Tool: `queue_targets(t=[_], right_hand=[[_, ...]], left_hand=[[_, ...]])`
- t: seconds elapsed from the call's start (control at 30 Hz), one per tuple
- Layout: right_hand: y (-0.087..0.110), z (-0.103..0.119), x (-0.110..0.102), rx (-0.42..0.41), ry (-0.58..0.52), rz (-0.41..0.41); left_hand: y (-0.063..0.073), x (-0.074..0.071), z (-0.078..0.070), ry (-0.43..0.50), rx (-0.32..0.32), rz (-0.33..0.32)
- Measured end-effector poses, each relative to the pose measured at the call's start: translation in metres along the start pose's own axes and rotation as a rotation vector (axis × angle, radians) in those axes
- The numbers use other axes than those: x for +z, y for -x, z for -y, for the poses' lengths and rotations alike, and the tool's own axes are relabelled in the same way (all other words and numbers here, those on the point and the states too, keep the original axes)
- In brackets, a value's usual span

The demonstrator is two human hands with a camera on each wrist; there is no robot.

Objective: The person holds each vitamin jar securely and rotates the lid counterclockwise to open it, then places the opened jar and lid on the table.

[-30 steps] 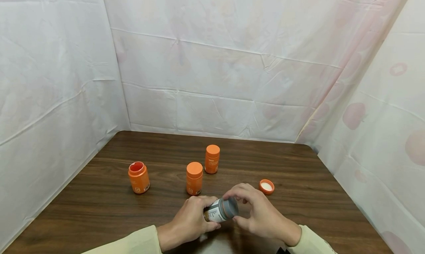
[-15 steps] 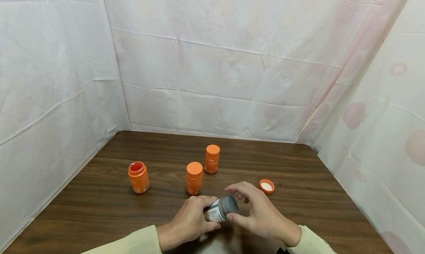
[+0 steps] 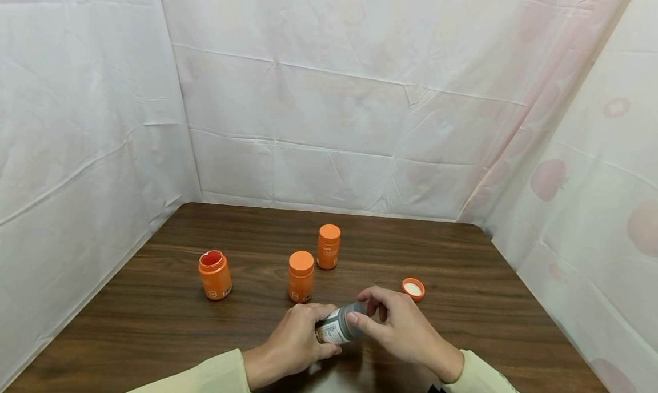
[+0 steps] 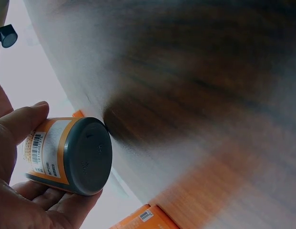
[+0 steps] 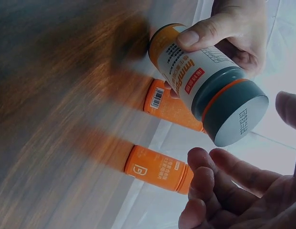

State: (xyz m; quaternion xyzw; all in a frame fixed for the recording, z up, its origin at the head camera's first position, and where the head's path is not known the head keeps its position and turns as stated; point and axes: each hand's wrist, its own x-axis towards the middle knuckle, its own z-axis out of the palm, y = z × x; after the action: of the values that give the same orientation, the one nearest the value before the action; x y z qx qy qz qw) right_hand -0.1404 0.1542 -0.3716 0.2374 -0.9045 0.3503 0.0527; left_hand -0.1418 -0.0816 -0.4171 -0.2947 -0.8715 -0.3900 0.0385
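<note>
My left hand [image 3: 294,337] grips a supplement bottle [image 3: 331,328] with a dark grey body and a white and orange label. It is tilted above the table, its base [image 4: 90,155] facing out in the left wrist view. The grey screw cap [image 5: 240,117] sits on the bottle, with an orange ring below it. My right hand [image 3: 406,330] is around the cap end with bent, spread fingers. In the right wrist view a gap shows between the thumb [image 5: 288,109] and the cap, and the other fingertips lie just beneath the cap.
Two capped orange bottles stand beyond the hands, a nearer bottle [image 3: 301,279] and a farther bottle [image 3: 328,249]. An uncapped orange bottle [image 3: 216,279] stands at the left. An orange cap [image 3: 413,289] lies upturned at the right on the brown wooden table [image 3: 154,324].
My right fingers have come off the cap, spread, and closed in a little again, with the thumb now crossing the cap in the head view. My left hand and the bottle have stayed put.
</note>
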Motion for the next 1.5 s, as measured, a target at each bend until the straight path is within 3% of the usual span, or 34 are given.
queue_targets(t=[0.23,0.53,1.5], right_hand=[[-0.0003,-0.0008,0.0007,0.03,-0.014,0.028],[-0.0011,-0.0032,0.0021,0.002,-0.017,0.031],[-0.0007,-0.0031,-0.0038,-0.329,-0.053,0.031]], left_hand=[[-0.0004,0.0003,0.0002,0.01,0.005,-0.004],[-0.0004,0.0001,0.0,0.011,0.002,-0.005],[-0.0017,-0.001,0.0015,-0.018,0.003,-0.006]])
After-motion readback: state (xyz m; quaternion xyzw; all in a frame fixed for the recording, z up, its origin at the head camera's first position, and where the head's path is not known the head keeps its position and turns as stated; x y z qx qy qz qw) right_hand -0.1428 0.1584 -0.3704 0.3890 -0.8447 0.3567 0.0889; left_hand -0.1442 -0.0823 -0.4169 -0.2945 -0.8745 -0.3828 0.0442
